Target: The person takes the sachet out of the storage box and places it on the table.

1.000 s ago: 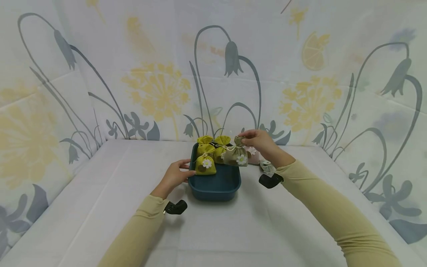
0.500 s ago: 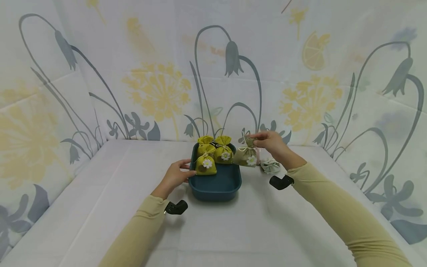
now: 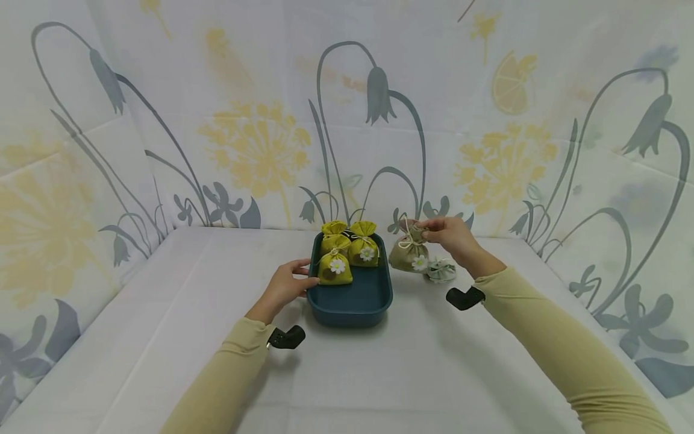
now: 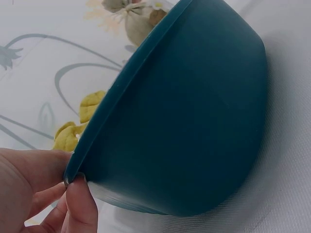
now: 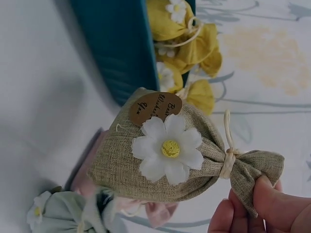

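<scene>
My left hand (image 3: 285,283) pinches the left rim of a dark teal plastic bin (image 3: 349,318); the left wrist view shows thumb and fingers on either side of the rim. My right hand (image 3: 454,240) pinches the gathered top of a khaki drawstring pouch (image 3: 403,258), just right of the bin. A white daisy (image 5: 170,148) and a brown oval label (image 5: 154,106) decorate this pouch. Whether its base touches the table, I cannot tell. Inside the bin, several yellow pouches (image 3: 338,275) stand at the back and left.
A pale green pouch (image 3: 441,271) lies on the white cloth right of the khaki one. Behind them, a pink pouch (image 5: 87,162) shows in the right wrist view. A flower-printed curtain (image 3: 260,150) rises behind the table.
My right hand has carried the khaki pouch rightward, from over the bin's right edge to beside it. My left hand and the bin have stayed in place.
</scene>
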Available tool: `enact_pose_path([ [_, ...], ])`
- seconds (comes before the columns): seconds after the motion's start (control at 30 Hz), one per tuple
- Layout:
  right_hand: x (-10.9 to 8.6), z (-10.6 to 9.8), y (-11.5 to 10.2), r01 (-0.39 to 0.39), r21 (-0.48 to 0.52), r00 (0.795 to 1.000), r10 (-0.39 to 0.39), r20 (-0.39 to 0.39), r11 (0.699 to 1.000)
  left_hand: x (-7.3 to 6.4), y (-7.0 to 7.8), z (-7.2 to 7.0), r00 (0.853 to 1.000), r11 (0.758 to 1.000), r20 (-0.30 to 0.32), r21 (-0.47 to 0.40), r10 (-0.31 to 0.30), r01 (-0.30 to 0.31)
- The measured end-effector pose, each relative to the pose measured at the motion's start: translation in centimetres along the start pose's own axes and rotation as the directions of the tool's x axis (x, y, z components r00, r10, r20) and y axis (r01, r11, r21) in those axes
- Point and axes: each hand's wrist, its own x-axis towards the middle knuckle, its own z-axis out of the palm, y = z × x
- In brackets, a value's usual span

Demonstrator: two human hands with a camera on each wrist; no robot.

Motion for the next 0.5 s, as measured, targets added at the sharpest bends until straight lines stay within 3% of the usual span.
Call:
enact_pose_path([
  [0.5,1.2,1.3,3.4,-0.042,-0.079,0.999,0.039,-0.034,0.996,0.1,-0.2,-0.1,1.0,1.0,0.007,-0.008,0.003,-0.002],
])
